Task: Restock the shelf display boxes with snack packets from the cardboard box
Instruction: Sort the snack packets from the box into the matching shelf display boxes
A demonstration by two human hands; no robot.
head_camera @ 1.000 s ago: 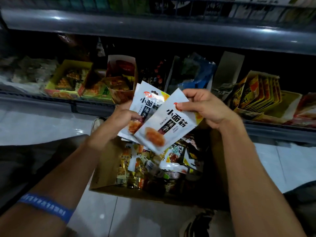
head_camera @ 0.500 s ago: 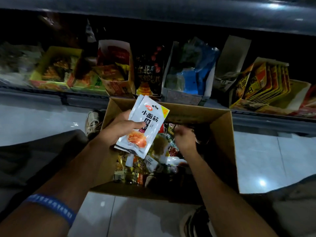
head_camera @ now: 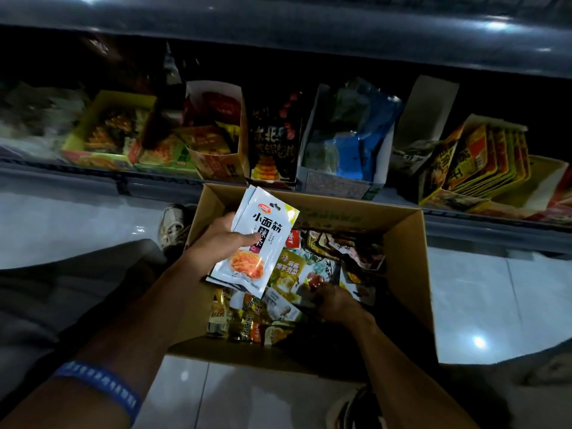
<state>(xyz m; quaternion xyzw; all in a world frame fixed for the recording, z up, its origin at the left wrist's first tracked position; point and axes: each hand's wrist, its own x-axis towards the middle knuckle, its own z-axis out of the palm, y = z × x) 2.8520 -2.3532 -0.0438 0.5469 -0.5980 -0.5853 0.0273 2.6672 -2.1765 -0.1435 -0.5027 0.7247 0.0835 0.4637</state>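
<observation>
Digging for matching packets in the cardboard box (head_camera: 402, 243)

Our left hand (head_camera: 221, 239) pinches the white packets (head_camera: 257, 239) above the box; our right hand (head_camera: 335, 301) rummages inside, its grip unclear. We should lift matching packets without creasing them.

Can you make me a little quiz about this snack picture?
1. True or false: the left hand holds white packets above the cardboard box.
2. Where is the right hand? A) on the shelf B) down among the packets in the box C) on the floor
3. What colour is the wristband on the left arm?

Key: 1 true; 2 B; 3 blue.
</observation>
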